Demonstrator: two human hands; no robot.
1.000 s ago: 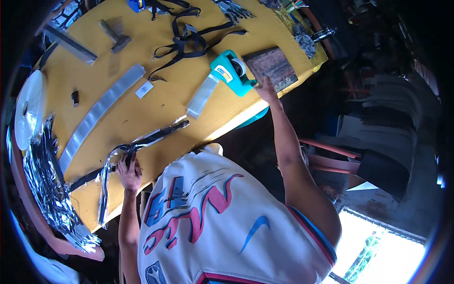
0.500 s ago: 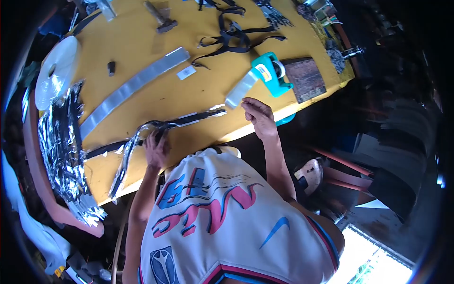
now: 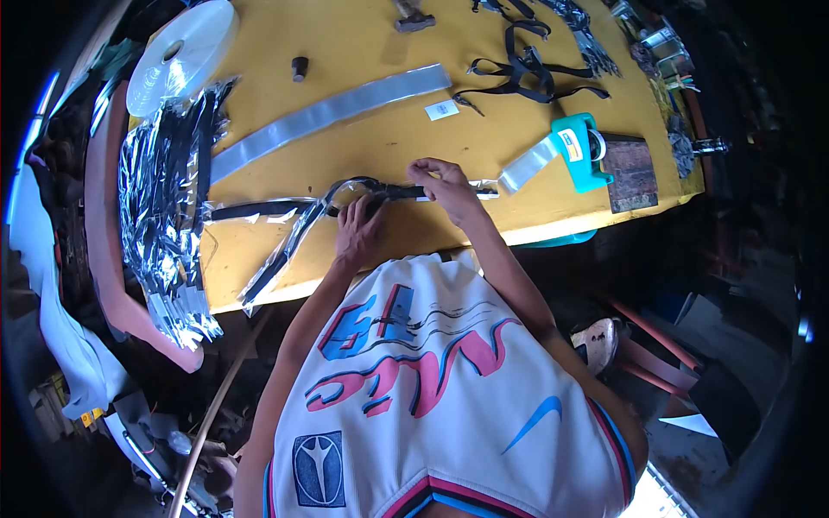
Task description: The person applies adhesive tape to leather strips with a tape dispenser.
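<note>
A black strap in clear plastic wrap point(image 3: 294, 226) lies looped near the front edge of the yellow table. My left hand point(image 3: 358, 229) rests at the loop, its fingers bent over the strap and holding it down. My right hand point(image 3: 445, 186) is over the strap's right part, thumb and fingers pinched together. What is between those fingertips, if anything, is too small to make out. Right of the strap's end stands a teal tape dispenser point(image 3: 584, 154), and a flat clear strip point(image 3: 528, 164) extends from it toward the strap.
A pile of plastic-wrapped straps point(image 3: 168, 207) and a large white roll point(image 3: 181, 56) occupy the left side. Farther back are a long clear strip point(image 3: 337, 116), a small white card point(image 3: 441, 110), a hammer point(image 3: 414, 19) and a black harness point(image 3: 531, 69). A dark block point(image 3: 629, 174) sits beside the dispenser.
My right hand has moved left from beside the dispenser's strip to above the strap. My left hand stays at the loop. The whole view has shifted, so the table appears farther right.
</note>
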